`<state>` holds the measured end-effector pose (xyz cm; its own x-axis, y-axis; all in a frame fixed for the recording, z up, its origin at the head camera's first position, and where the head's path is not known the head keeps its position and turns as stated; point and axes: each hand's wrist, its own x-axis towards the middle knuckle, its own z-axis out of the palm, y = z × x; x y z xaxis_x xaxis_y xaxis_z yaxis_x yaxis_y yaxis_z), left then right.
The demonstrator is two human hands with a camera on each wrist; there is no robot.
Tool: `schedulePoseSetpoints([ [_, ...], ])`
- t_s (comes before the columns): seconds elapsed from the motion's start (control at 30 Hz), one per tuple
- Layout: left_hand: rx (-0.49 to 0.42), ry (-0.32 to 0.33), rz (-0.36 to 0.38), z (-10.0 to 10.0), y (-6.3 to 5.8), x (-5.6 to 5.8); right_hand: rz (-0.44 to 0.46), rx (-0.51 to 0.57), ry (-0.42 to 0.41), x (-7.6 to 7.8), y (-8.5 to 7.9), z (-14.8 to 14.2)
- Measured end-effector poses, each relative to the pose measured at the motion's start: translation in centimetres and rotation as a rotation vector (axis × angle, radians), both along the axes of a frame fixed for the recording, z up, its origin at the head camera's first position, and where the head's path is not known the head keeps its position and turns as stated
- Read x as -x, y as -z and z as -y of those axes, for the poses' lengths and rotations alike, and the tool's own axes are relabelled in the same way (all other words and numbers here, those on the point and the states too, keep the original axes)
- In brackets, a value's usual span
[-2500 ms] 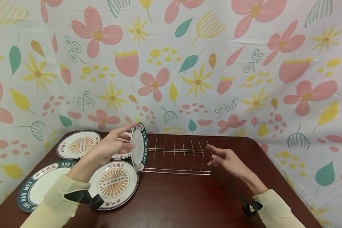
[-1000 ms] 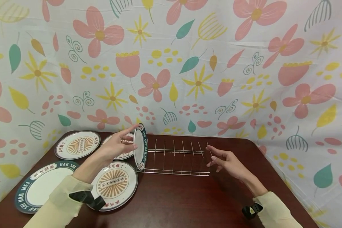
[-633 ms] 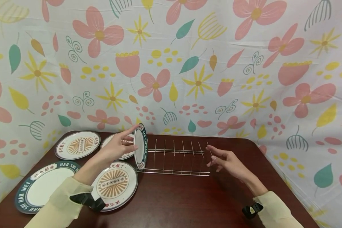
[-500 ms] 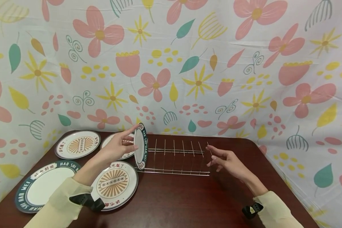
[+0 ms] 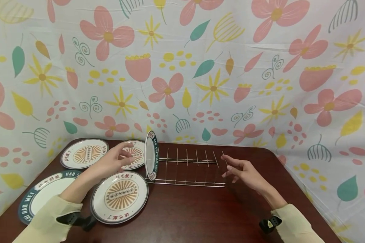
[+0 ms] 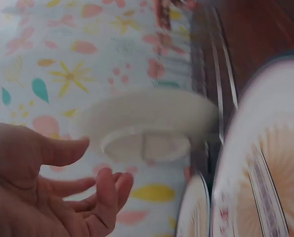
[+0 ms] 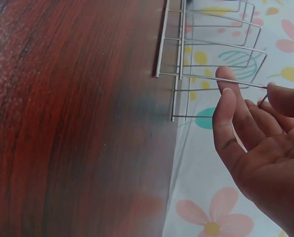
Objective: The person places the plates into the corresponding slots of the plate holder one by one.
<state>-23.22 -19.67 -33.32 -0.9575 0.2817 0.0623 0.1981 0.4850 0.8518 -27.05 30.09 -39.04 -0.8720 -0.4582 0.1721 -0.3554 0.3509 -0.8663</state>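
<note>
A white plate with a dark green lettered rim [image 5: 152, 156] stands on edge in the left end of a wire dish rack [image 5: 188, 184]. Just left of it is my left hand [image 5: 114, 160], fingers loosely bent and holding nothing. The left wrist view shows a gap between these fingers and the blurred underside of the plate [image 6: 151, 106]. At the rack's right end, my right hand [image 5: 246, 173] pinches the last upright wire. Close up in the right wrist view, the thumb and fingers of the right hand [image 7: 260, 158] are at the top of the end wire loop.
Three white plates with sunburst patterns lie flat at the left: one at the back [image 5: 88, 153], one beside the rack [image 5: 137, 148] and one in front [image 5: 120, 197]. A green-rimmed plate [image 5: 50, 194] lies partly under my left forearm. Behind the table [image 5: 194, 216] hangs a flowered cloth [image 5: 182, 67].
My left hand has let go of the green-rimmed plate and drawn back to the left. The plate stays upright in the rack. My right hand keeps its place on the end wire.
</note>
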Motion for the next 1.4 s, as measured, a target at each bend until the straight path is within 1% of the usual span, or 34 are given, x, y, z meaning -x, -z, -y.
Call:
schedulePoseSetpoints([
  [0.07, 0.094, -0.013, -0.009, 1.2, 0.6, -0.2, 0.002, -0.008, 0.006, 0.0, 0.0, 0.0],
  [0.13, 0.195, -0.017, -0.036, 2.5, 1.2, -0.2, 0.006, -0.012, 0.01, -0.1, -0.1, 0.0],
  [0.23, 0.321, -0.013, -0.088, 4.2, 2.3, -0.1, 0.009, -0.022, 0.016, -0.2, -0.2, 0.1],
  [0.3, 0.38, 0.0, -0.105, 5.1, 2.8, -0.1, 0.01, -0.016, 0.018, -0.3, -0.2, 0.1],
  [0.43, 0.438, 0.021, -0.092, 6.0, 3.6, -0.3, 0.003, -0.018, 0.018, -0.3, -0.1, 0.1],
  [0.53, 0.435, 0.035, -0.067, 6.4, 3.9, -0.3, -0.001, -0.014, 0.014, -0.3, -0.1, 0.1],
  [0.7, 0.426, 0.066, -0.036, 7.1, 4.3, 0.1, 0.005, -0.006, 0.012, -0.3, 0.0, 0.1],
  [0.93, 0.408, 0.131, -0.015, 7.6, 4.8, 0.6, 0.007, -0.009, 0.012, -0.2, 0.1, 0.0],
  [1.07, 0.415, 0.15, -0.008, 7.7, 5.0, 0.5, 0.004, -0.01, 0.011, -0.1, 0.2, 0.0],
  [1.13, 0.396, 0.143, 0.022, 7.7, 5.1, 0.4, 0.001, -0.009, 0.009, -0.1, 0.1, 0.0],
  [1.27, 0.323, 0.134, 0.115, 7.9, 5.3, 0.1, -0.003, -0.007, 0.007, -0.1, 0.1, 0.1],
  [1.33, 0.291, 0.141, 0.15, 8.0, 5.5, -0.1, -0.006, -0.008, 0.004, -0.1, 0.1, 0.1],
  [1.4, 0.271, 0.154, 0.163, 8.1, 5.7, -0.3, -0.005, -0.008, 0.002, -0.1, 0.0, 0.1],
])
